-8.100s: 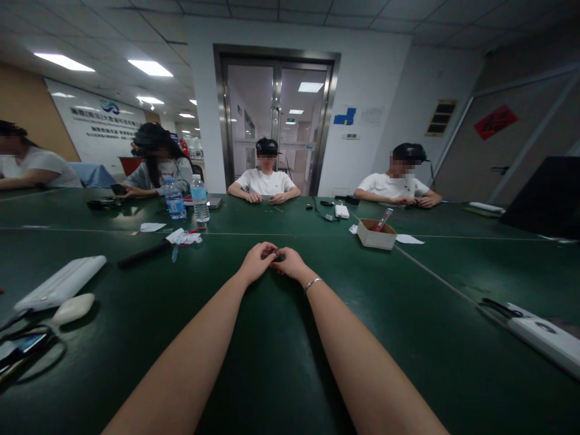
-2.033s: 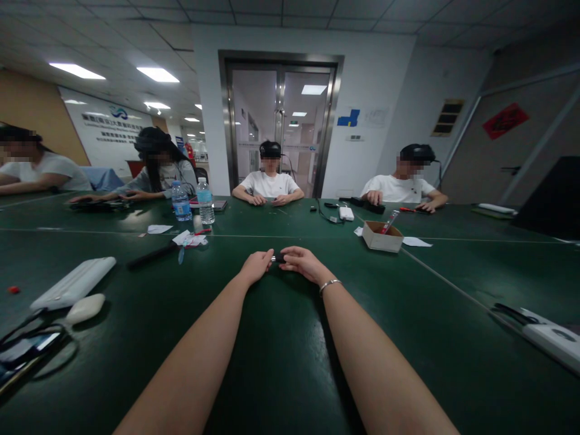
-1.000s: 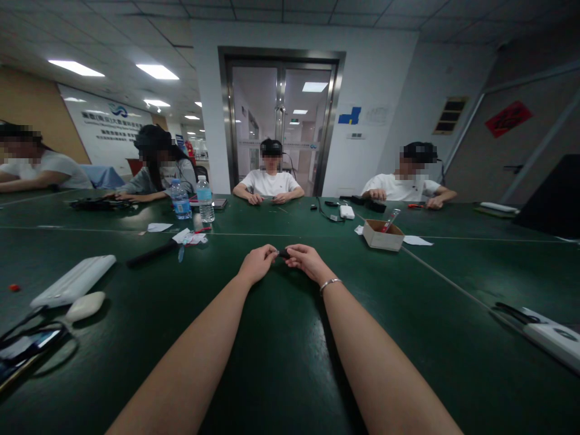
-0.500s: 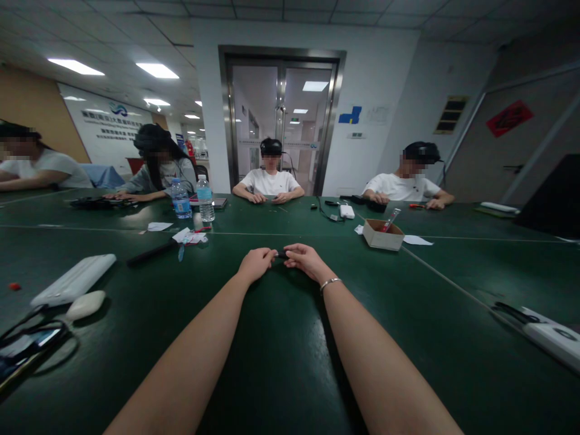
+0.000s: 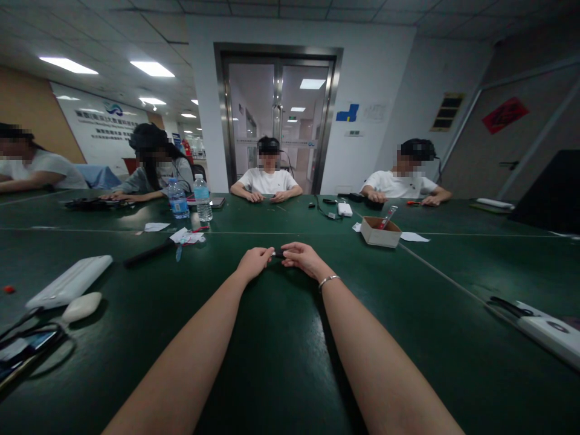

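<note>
At the centre of the frame, the left hand (image 5: 254, 263) and the right hand (image 5: 304, 260) meet fingertip to fingertip over the green table (image 5: 281, 338), both pinching a small dark object (image 5: 278, 254) held between them, too small to identify. A bracelet (image 5: 328, 280) circles the right wrist. Right of centre and further back stands an open cardboard box (image 5: 379, 232); up and left of the hands are two water bottles (image 5: 190, 198). At the left edge lies a white case (image 5: 69, 281).
</note>
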Demonstrator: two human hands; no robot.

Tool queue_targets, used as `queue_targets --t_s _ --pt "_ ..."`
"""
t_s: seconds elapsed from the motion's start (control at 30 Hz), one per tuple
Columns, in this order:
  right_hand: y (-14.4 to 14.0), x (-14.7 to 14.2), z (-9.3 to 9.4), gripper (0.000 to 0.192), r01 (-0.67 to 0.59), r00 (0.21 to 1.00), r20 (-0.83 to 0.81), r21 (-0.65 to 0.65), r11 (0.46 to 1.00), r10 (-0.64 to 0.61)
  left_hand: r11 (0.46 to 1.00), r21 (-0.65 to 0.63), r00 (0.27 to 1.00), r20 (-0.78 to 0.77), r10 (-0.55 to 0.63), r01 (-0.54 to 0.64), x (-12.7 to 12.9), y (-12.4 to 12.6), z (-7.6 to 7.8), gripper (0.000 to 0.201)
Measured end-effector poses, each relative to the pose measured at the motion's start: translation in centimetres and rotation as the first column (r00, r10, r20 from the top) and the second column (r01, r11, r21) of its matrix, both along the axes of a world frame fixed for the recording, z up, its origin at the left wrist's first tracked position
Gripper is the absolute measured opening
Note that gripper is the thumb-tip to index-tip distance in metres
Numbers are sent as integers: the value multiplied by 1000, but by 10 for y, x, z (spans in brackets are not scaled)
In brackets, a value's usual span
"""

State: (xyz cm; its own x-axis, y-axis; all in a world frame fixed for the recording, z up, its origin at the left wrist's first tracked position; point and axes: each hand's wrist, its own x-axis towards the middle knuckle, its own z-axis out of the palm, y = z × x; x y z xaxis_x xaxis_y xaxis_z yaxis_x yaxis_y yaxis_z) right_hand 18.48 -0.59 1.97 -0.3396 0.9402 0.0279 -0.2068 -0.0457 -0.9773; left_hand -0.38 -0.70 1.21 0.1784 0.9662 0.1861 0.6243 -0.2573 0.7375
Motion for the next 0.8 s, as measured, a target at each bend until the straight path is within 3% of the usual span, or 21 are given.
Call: queue_targets --t_s 0.2,0.43,0.57,0.8 --pt "1 0 -1 21 -1 1000 -14 -7 1000 0 1000 -24 999 40 -7 8 0 4 -3 53" --pt "3 -1 0 11 29 999 -21 -50 998 -30 989 49 965 216 -148 141 1 3 -6 29" --pt "3 -2 0 7 17 1000 -13 -51 999 -18 983 4 926 334 -174 183 3 3 -8 33" --pt "1 -3 2 11 33 999 -11 -57 998 -33 994 35 926 361 -110 104 4 6 -9 34"
